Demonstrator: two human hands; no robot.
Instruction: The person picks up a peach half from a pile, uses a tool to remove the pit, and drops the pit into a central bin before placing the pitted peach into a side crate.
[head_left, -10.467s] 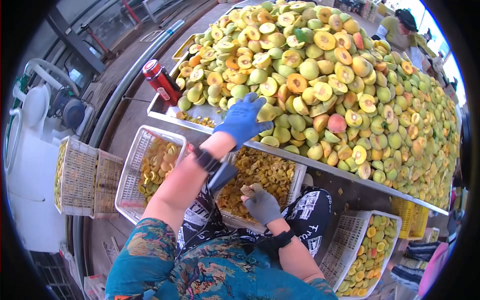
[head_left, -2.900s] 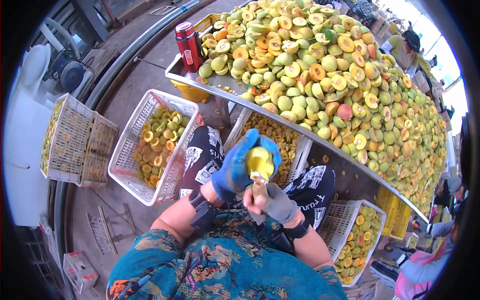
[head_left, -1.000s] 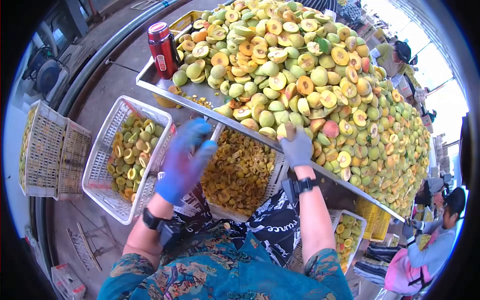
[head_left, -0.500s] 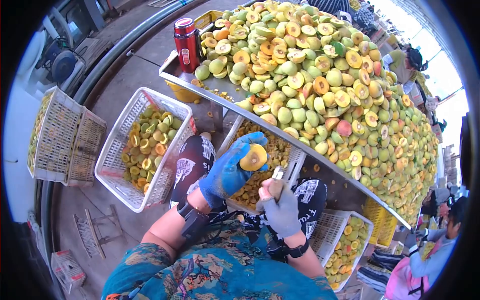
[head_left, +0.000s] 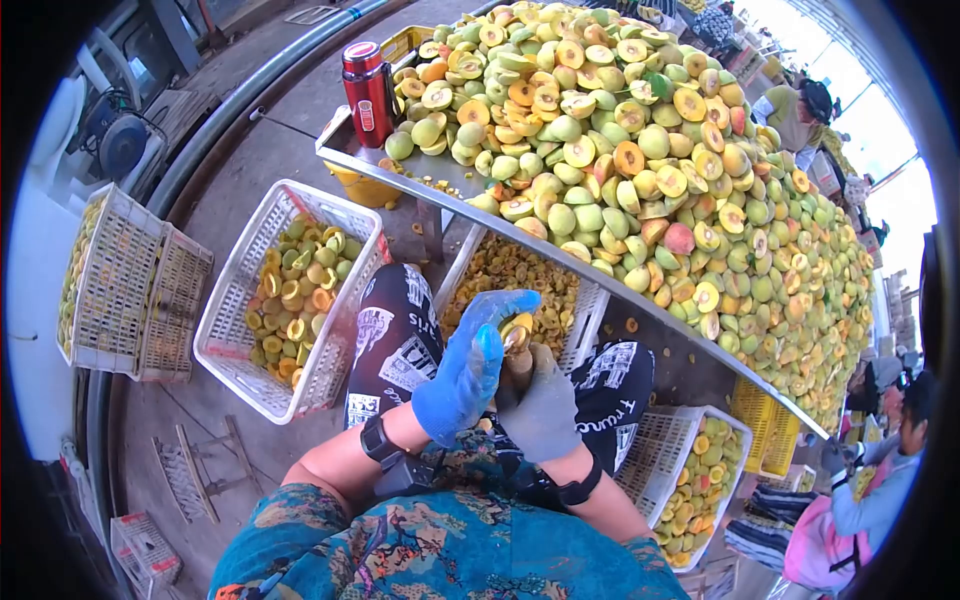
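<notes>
My left hand (head_left: 462, 375), in a blue glove, is closed round a halved yellow peach (head_left: 517, 326) with its cut face toward my right hand. My right hand (head_left: 541, 408), in a grey glove, grips the wooden handle (head_left: 519, 370) of a small pitting tool. The tool's metal end is at the cut face of the peach; its tip is hidden by the fruit and fingers. Below both hands, between my knees, stands a white crate (head_left: 590, 318) holding many small brownish-yellow pieces, probably pits and scraps.
A metal table (head_left: 400, 182) ahead bears a large heap of halved peaches (head_left: 600, 150) and a red flask (head_left: 368, 95). White crates of peach halves stand at left (head_left: 215, 330) and right (head_left: 735, 480). A co-worker (head_left: 865, 500) sits at far right. A small stool (head_left: 185, 475) lies left.
My hands have come together: the pitting tool has moved left and up to the peach half. The left hand has turned the peach's cut face from the camera toward the tool.
</notes>
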